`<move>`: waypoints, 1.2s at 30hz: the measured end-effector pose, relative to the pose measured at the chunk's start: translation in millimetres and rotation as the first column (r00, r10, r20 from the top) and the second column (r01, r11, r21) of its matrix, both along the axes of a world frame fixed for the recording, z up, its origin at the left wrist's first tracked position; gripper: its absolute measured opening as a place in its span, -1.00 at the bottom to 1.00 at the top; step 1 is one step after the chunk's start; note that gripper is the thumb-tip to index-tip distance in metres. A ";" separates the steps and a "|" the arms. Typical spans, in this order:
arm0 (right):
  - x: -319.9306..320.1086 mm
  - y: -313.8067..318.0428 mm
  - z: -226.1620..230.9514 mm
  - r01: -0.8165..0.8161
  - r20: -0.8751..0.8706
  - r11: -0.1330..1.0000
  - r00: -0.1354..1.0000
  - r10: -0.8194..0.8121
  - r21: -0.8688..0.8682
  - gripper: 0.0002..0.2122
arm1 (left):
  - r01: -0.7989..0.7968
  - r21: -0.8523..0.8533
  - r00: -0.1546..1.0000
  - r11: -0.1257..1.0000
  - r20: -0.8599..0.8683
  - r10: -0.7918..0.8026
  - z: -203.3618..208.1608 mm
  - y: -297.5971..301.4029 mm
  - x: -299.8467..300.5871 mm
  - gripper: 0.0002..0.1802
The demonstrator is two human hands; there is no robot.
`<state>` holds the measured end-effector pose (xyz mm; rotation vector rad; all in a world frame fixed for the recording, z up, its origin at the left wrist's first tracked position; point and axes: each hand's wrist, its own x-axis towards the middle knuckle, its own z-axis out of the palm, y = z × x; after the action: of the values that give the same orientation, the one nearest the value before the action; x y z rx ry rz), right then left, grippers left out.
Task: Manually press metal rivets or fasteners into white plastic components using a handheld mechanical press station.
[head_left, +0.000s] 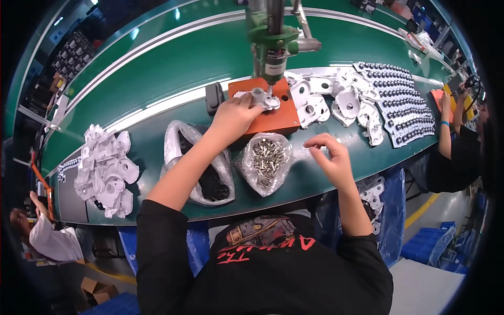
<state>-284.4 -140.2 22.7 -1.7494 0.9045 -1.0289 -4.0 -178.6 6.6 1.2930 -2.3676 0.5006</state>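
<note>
- Left hand [231, 116]: fingers clasped on a small grey-white cast part [261, 98], pressing it flat on the orange fixture plate [278, 119].
- Cast part: seated on the plate's upper middle, directly under the tip of the green press tool [273, 44]; the tool's nose stands just above or on the part — contact cannot be told.
- Right hand [331, 157]: raised off the bench, thumb and forefinger pinched together; whether a screw sits between them is too small to tell.
- Clear bag of metal screws [265, 160]: open on the green bench [157, 84], just left of the right hand.
- Second clear bag of dark parts [210, 184]: partly under the left forearm.
- Heap of white cast parts, left [105, 170]: well apart from both hands.
- Heap of white cast parts, right [336, 100]: just beside the plate, next to sheets of small black pieces [404, 100].
- Small black box [214, 97]: on the bench, touching the plate's left edge.
- Other people: a sleeve at lower left, an arm at far right; neither is near the plate.
- Risk, judged: the left fingertips lie close to the tool's nose — a descent while they hold there could nip them.
- Risk, judged: a part held slightly askew could be struck off-centre and jump from the plate.
- Risk, judged: the left forearm could drag the dark-parts bag and spill it.
</note>
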 end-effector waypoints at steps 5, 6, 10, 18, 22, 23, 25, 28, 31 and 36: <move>58.1 13.7 22.1 -0.230 -0.401 0.909 0.913 0.078 -0.348 -0.82 | 0.074 0.180 0.997 0.981 -0.034 -0.069 3.6 -3.5 14.0 -0.82; 66.7 16.4 23.5 -0.323 -0.558 0.879 0.826 0.080 -0.352 -0.82 | 0.069 0.185 0.997 0.980 -0.044 -0.062 1.0 -2.5 16.7 -0.82; 82.2 17.5 18.4 -0.355 -0.612 0.824 0.791 0.013 -0.442 -0.86 | 0.122 0.046 0.950 0.992 -0.293 -0.103 11.7 23.0 32.2 -0.77; 83.4 6.7 17.5 -0.402 -0.596 0.831 0.795 0.109 -0.384 -0.86 | -0.040 0.575 0.916 0.817 -0.307 0.260 16.4 141.0 82.4 -0.85; 81.7 2.5 18.1 -0.389 -0.553 0.848 0.821 0.141 -0.361 -0.88 | -0.191 0.470 0.953 0.862 -0.121 0.277 -11.7 167.3 78.2 -0.84; 79.8 2.3 18.2 -0.372 -0.525 0.861 0.838 0.150 -0.348 -0.89 | -0.187 0.473 0.954 0.861 -0.120 0.273 -13.1 168.4 77.4 -0.84; 76.8 3.4 21.5 -0.347 -0.513 0.885 0.845 0.151 -0.312 -0.91 | -0.216 0.483 0.947 0.848 -0.108 0.303 -13.6 168.7 76.5 -0.84; 72.2 2.8 16.0 -0.284 -0.433 0.930 0.887 0.163 -0.233 -0.93 | -0.218 0.506 0.938 0.835 -0.128 0.323 -14.7 167.3 76.1 -0.84; 68.8 -0.5 17.6 -0.257 -0.302 0.960 0.929 0.214 -0.109 -0.92 | -0.135 0.519 0.861 0.844 -0.360 0.360 -1.3 164.5 73.8 -0.84; 69.2 -9.4 17.2 -0.230 -0.232 0.972 0.948 0.217 -0.035 -0.92 | 0.185 0.507 0.287 0.842 -0.847 0.447 18.2 145.5 69.5 -0.85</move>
<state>-215.2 -149.5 40.0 -1.9992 0.7959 -0.7263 65.5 -33.1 24.8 1.3996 -1.2783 -0.8355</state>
